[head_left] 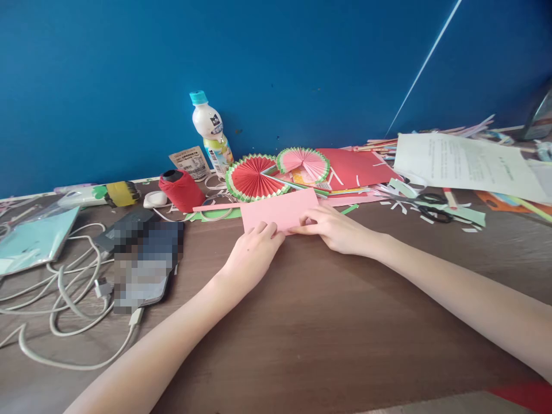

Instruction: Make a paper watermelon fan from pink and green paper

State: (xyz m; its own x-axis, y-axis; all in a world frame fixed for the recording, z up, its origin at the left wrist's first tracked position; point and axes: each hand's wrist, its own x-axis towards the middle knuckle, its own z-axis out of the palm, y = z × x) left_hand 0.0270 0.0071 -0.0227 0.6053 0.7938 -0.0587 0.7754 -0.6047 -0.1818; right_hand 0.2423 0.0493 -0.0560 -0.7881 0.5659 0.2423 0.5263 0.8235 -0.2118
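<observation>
A sheet of pink paper point(278, 208) is held between my two hands over the brown table. My left hand point(256, 250) has its curled fingers on the sheet's near edge, left of centre. At the near right corner, my right hand point(330, 229) pinches the same edge between thumb and fingers. Just behind the sheet lie a red pleated paper fan point(254, 178) with a green and white rim and a pink pleated fan point(304, 164) with a similar rim.
On the left are a phone point(149, 264), tangled white cables point(60, 293) and a red thread spool point(183, 192). A bottle point(211, 129) stands by the blue wall. To the right lie black-handled scissors point(435, 208), paper scraps, red paper point(357, 167) and a printed sheet point(461, 167).
</observation>
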